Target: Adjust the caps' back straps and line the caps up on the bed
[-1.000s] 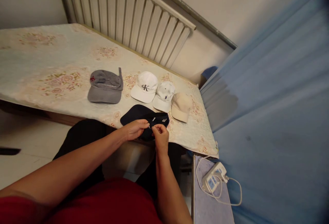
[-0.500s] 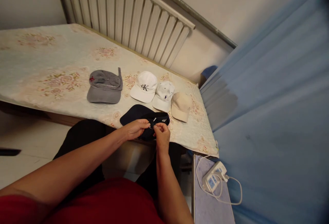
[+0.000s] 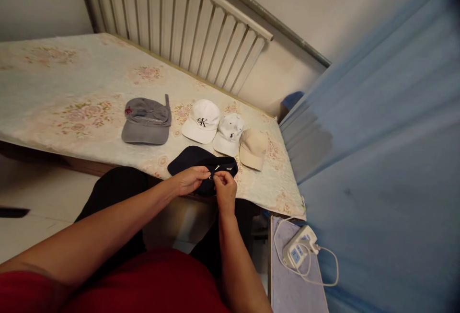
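Note:
A dark navy baseball cap (image 3: 191, 158) lies at the near edge of the bed, its brim toward the left. My left hand (image 3: 191, 180) pinches the cap's strap near a small metal buckle (image 3: 217, 168). From the right, my right hand (image 3: 225, 191) has its fingertips closed on the same strap, close beside the left fingertips. The strap's end is mostly covered by my fingers. Just beyond the cap stand a white cap with black letters (image 3: 201, 120), a white cap with a small dark emblem (image 3: 229, 133) and a beige cap (image 3: 253, 147).
A grey cap (image 3: 146, 121) with its strap sticking up sits to the left on the flowered bed cover (image 3: 46, 87). A radiator (image 3: 187, 25) runs along the wall. Blue curtain (image 3: 377, 159) hangs at the right, above a power strip (image 3: 300, 247) with white cables.
My right hand has shifted slightly left, its fingertips closer to my left ones at the strap. The buckle has tilted a little; the other caps lie unmoved.

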`<control>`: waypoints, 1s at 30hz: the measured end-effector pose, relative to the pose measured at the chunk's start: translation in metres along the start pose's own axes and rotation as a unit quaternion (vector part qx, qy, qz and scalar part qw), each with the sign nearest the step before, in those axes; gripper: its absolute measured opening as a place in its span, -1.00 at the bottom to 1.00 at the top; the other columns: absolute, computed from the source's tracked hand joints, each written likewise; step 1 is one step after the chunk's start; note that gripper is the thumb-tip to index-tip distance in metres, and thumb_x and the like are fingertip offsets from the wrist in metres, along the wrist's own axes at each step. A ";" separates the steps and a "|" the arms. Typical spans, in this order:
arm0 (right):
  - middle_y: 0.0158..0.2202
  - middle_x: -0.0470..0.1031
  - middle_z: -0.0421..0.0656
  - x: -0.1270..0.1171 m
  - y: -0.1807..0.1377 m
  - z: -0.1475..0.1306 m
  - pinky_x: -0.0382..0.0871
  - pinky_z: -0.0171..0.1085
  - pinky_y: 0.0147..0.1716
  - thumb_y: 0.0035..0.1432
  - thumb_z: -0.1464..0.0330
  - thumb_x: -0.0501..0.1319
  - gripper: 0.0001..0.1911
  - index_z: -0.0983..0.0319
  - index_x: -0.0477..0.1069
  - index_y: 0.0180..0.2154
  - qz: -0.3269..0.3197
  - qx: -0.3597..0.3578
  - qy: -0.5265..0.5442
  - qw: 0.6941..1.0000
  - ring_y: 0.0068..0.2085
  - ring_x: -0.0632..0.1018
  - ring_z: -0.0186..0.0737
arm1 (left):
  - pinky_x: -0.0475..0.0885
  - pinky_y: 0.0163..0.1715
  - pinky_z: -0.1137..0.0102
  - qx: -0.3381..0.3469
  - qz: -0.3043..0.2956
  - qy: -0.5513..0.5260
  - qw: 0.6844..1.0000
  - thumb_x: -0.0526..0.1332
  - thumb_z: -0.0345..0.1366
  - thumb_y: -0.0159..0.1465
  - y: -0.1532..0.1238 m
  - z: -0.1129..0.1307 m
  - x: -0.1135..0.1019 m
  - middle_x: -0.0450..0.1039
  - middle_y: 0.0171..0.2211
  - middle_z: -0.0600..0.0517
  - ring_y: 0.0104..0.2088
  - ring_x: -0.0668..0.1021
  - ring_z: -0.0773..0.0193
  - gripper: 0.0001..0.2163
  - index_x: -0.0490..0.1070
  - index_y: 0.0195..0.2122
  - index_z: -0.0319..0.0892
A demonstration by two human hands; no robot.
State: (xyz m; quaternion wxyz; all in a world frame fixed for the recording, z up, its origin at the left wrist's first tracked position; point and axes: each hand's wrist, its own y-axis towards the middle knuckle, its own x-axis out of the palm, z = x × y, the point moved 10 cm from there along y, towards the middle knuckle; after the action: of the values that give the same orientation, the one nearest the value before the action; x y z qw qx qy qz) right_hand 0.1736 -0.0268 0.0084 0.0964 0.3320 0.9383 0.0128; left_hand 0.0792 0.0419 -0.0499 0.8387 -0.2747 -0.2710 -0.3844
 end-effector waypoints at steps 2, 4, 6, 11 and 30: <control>-0.60 0.29 -0.32 0.001 -0.001 0.002 0.21 -0.36 -0.56 -0.06 0.34 0.21 -0.90 0.22 0.45 -0.43 -0.004 0.006 0.004 1.000 -0.55 0.30 -0.36 | 0.30 -0.53 0.52 0.000 0.002 0.000 1.000 0.45 -0.38 -0.05 0.000 0.000 0.000 0.41 -0.56 0.08 -0.54 0.44 0.39 -0.80 0.42 -0.50 -0.26; -0.60 0.29 -0.32 0.001 -0.001 0.004 0.21 -0.35 -0.56 -0.06 0.34 0.22 -0.89 0.22 0.45 -0.42 -0.004 0.007 0.010 1.000 -0.55 0.30 -0.36 | 0.30 -0.53 0.52 -0.001 0.006 0.000 1.000 0.43 -0.37 -0.02 -0.001 0.000 -0.001 0.40 -0.56 0.08 -0.55 0.43 0.39 -0.82 0.41 -0.52 -0.25; -0.59 0.29 -0.32 0.001 -0.002 0.005 0.20 -0.35 -0.56 -0.06 0.34 0.22 -0.88 0.23 0.45 -0.41 -0.004 0.009 0.017 1.000 -0.55 0.30 -0.36 | 0.32 -0.52 0.52 0.000 0.010 0.000 1.000 0.39 -0.36 0.02 0.000 0.000 -0.001 0.41 -0.55 0.07 -0.54 0.44 0.39 -0.84 0.42 -0.52 -0.25; -0.61 0.25 -0.33 0.003 -0.005 0.004 0.16 -0.36 -0.59 -0.06 0.34 0.21 -0.89 0.23 0.44 -0.42 -0.010 0.017 0.021 1.000 -0.58 0.28 -0.37 | 0.37 -0.48 0.50 -0.009 0.025 0.017 1.000 0.33 -0.42 0.06 0.000 -0.001 0.000 0.48 -0.50 0.00 -0.50 0.50 0.34 -0.94 0.49 -0.45 -0.30; -0.56 0.33 -0.29 -0.006 -0.006 0.011 0.24 -0.36 -0.54 -0.06 0.29 0.20 -0.84 0.25 0.42 -0.41 0.020 0.026 -0.001 0.999 -0.54 0.33 -0.36 | 0.15 -0.52 0.45 0.126 0.207 0.337 0.910 0.13 -0.23 0.13 -0.022 0.034 0.004 0.25 -0.63 0.18 -0.56 0.30 0.36 -0.85 0.35 -0.50 -0.17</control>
State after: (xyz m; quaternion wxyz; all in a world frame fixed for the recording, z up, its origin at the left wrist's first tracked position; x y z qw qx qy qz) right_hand 0.1764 -0.0357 -0.0022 0.0878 0.3529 0.9315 -0.0102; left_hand 0.0551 0.0506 -0.0180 0.9685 -0.0707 0.0452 -0.2344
